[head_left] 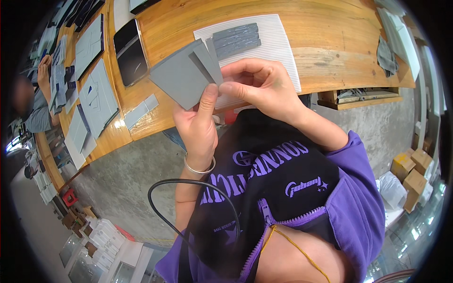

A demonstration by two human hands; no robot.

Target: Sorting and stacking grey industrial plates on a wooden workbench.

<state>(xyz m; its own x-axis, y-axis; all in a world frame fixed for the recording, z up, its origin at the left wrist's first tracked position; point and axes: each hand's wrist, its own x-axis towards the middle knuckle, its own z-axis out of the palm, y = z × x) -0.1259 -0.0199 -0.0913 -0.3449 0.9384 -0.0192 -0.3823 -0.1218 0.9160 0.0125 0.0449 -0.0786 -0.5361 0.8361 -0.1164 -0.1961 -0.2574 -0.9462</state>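
A flat grey panel [177, 75] is held up over the table's near edge, with my left hand [198, 125] gripping its lower corner, thumb on top. A narrow grey strip [207, 61] stands out at a slant along the panel's right side. My right hand [266, 89] pinches the lower end of that strip between thumb and fingers, close to my left thumb. Just beyond my hands, a bundle of glossy grey strips [236, 38] lies on a white ribbed sheet [283, 56].
A dark-screened phone [130, 54] lies left of the panel. Further left are grey panels [98, 96] and a co-worker's hand [44, 73]. An open drawer [358, 97] juts out at right, below a grey cloth [387, 56]. A black cable [155, 186] loops before my chest.
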